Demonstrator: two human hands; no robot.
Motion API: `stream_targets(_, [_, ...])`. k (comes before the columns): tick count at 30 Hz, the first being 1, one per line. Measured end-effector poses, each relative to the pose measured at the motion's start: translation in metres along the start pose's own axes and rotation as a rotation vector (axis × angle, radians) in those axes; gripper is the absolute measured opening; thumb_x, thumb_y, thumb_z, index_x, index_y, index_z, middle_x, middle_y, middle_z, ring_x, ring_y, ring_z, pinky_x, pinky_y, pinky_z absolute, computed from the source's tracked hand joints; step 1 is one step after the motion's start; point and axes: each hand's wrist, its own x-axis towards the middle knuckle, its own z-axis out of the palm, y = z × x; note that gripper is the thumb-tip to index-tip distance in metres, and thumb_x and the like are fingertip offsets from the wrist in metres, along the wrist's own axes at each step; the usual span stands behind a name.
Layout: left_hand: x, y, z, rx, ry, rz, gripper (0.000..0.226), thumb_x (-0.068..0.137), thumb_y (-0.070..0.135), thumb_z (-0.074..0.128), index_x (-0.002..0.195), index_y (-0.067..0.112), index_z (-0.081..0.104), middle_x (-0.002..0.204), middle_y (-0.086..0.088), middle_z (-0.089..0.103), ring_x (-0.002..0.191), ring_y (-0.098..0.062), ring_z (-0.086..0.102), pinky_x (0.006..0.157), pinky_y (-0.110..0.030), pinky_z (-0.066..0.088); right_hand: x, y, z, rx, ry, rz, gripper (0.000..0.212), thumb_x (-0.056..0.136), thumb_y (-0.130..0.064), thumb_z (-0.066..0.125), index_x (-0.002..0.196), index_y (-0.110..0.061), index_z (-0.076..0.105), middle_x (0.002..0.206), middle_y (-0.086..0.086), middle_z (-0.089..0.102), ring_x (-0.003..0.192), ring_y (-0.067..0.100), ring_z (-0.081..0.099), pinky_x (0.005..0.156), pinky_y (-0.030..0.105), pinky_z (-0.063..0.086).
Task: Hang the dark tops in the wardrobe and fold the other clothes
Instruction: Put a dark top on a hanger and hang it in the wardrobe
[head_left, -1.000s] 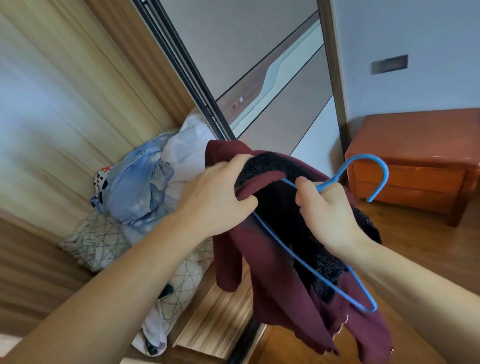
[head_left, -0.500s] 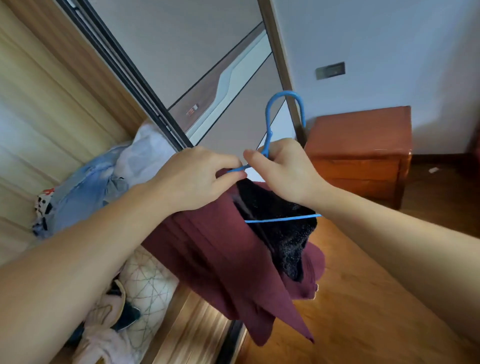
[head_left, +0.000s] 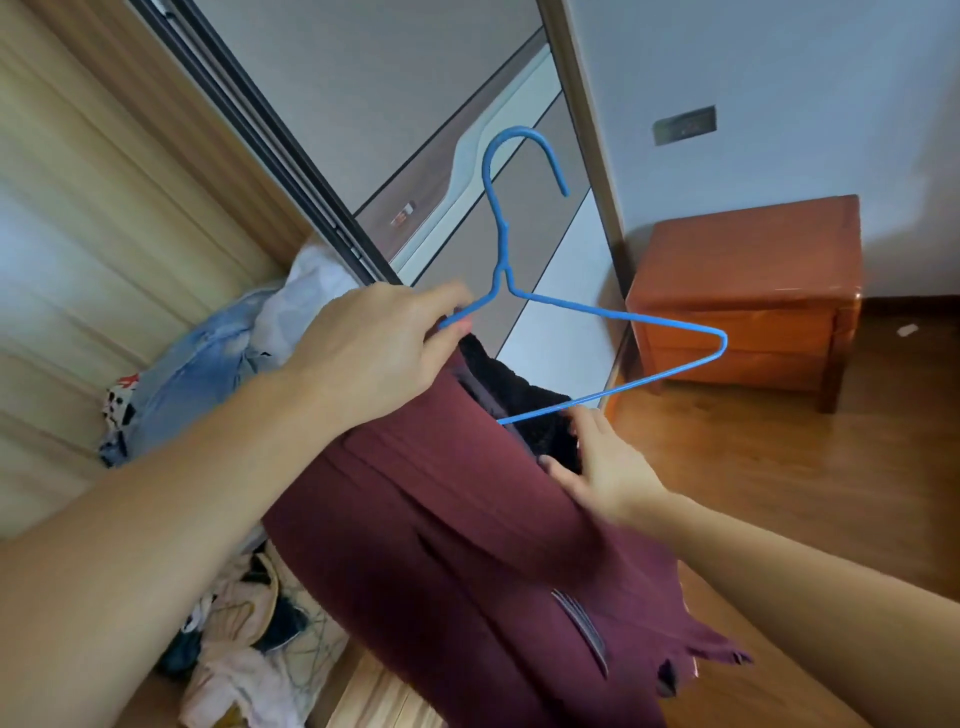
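A dark maroon top (head_left: 457, 561) with a black fuzzy lining hangs in front of me, half threaded on a blue wire hanger (head_left: 613, 317). My left hand (head_left: 384, 353) pinches the hanger's left shoulder together with the top's upper edge. The hanger's hook points up and its right end sticks out bare. Lower down, my right hand (head_left: 602, 467) grips the maroon fabric at the neck opening, just below the hanger's bottom wire.
A heap of light clothes (head_left: 218, 364) lies in the open wardrobe on the left, with more garments (head_left: 244, 639) lower down. The sliding wardrobe door (head_left: 415, 130) stands behind the hanger. An orange-brown wooden bedside cabinet (head_left: 748, 291) stands on the wooden floor at right.
My right hand has let go of the hanger's neck and dropped to the maroon fabric. The hanger now stands upright with its right end free, and my left hand holds its left shoulder.
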Motion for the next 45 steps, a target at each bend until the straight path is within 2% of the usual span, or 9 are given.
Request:
stream_targets(3, [-0.019, -0.010, -0.007, 0.018, -0.003, -0.052, 0.014, 0.097, 0.030, 0.054, 0.094, 0.019, 0.061, 0.057, 0.005, 0.045, 0.056, -0.026, 0.048, 0.049, -0.041, 0.045, 0.017, -0.013, 0.017, 0.167, -0.175, -0.062, 0.080, 0.077, -0.060, 0.058, 0.144, -0.032, 0.024, 0.140, -0.004, 0.039, 0.121, 0.018, 0.050, 0.100, 0.037, 0.043])
stream_targets(6, [-0.040, -0.023, -0.017, 0.078, 0.055, -0.129, 0.014, 0.095, 0.031, 0.057, 0.092, 0.019, 0.064, 0.053, 0.009, 0.036, 0.049, -0.019, 0.035, 0.042, -0.024, 0.023, 0.025, -0.027, 0.047, 0.169, -0.291, -0.152, 0.080, 0.072, -0.060, 0.062, 0.141, -0.038, 0.029, 0.140, -0.008, 0.041, 0.124, 0.015, 0.048, 0.103, 0.036, 0.041])
stream_targets(10, [-0.072, -0.037, -0.026, 0.056, 0.011, -0.136, 0.022, 0.096, 0.040, 0.045, 0.090, 0.023, 0.058, 0.055, 0.007, 0.045, 0.048, -0.017, 0.040, 0.045, -0.028, 0.030, 0.045, -0.023, 0.063, -0.222, -0.202, -0.048, 0.031, 0.076, -0.036, 0.056, 0.105, -0.028, 0.055, 0.108, 0.002, 0.064, 0.101, 0.029, 0.062, 0.075, 0.035, 0.049])
stream_targets(14, [-0.129, -0.052, -0.019, 0.078, -0.064, -0.222, 0.029, 0.097, 0.042, 0.041, 0.096, 0.021, 0.061, 0.067, 0.001, 0.061, 0.063, -0.029, 0.059, 0.051, -0.041, 0.048, 0.096, -0.025, 0.020, -0.454, -0.126, -0.130, 0.005, 0.081, -0.024, 0.050, 0.080, -0.026, 0.054, 0.088, -0.003, 0.065, 0.080, 0.026, 0.060, 0.063, 0.029, 0.041])
stream_targets(25, [-0.193, -0.089, -0.002, 0.106, -0.034, -0.415, 0.048, 0.091, 0.050, 0.031, 0.101, 0.020, 0.067, 0.070, 0.001, 0.064, 0.064, -0.030, 0.063, 0.051, -0.038, 0.047, 0.134, -0.080, -0.029, -0.482, -0.025, -0.196, 0.019, 0.070, -0.023, 0.054, 0.085, -0.025, 0.064, 0.094, 0.007, 0.066, 0.082, 0.032, 0.055, 0.064, 0.031, 0.038])
stream_targets(32, [-0.180, -0.075, 0.018, 0.041, -0.021, -0.438, 0.019, 0.096, 0.039, 0.051, 0.091, 0.023, 0.061, 0.071, 0.000, 0.065, 0.070, -0.033, 0.065, 0.054, -0.039, 0.049, 0.138, -0.160, -0.050, -0.439, -0.008, -0.260, 0.021, 0.073, -0.022, 0.053, 0.092, -0.026, 0.061, 0.099, 0.003, 0.064, 0.087, 0.029, 0.055, 0.068, 0.032, 0.043])
stream_targets(36, [-0.174, -0.082, 0.021, -0.205, 0.068, -0.621, 0.019, 0.094, 0.034, 0.057, 0.081, 0.022, 0.063, 0.063, 0.000, 0.062, 0.063, -0.025, 0.060, 0.061, -0.043, 0.049, 0.136, -0.222, -0.082, -0.630, 0.104, -0.421, 0.032, 0.070, -0.019, 0.052, 0.100, -0.022, 0.063, 0.099, 0.008, 0.064, 0.083, 0.032, 0.056, 0.064, 0.031, 0.040])
stream_targets(40, [-0.144, -0.078, 0.021, -0.591, 0.238, -0.743, 0.027, 0.096, 0.028, 0.059, 0.071, 0.035, 0.067, 0.065, 0.001, 0.064, 0.066, -0.007, 0.057, 0.066, -0.019, 0.040, 0.114, -0.286, -0.079, -1.008, 0.292, -0.735, 0.026, 0.070, -0.022, 0.055, 0.096, -0.018, 0.056, 0.094, 0.010, 0.065, 0.084, 0.035, 0.063, 0.057, 0.031, 0.028])
stream_targets(45, [-0.124, -0.074, 0.023, -0.768, 0.312, -0.848, 0.027, 0.094, 0.037, 0.058, 0.069, 0.036, 0.069, 0.078, -0.015, 0.065, 0.067, -0.020, 0.055, 0.062, -0.024, 0.038, 0.082, -0.305, -0.087, -0.978, 0.235, -0.776, 0.041, 0.073, -0.025, 0.058, 0.113, -0.020, 0.057, 0.085, 0.006, 0.059, 0.084, 0.034, 0.060, 0.061, 0.031, 0.030])
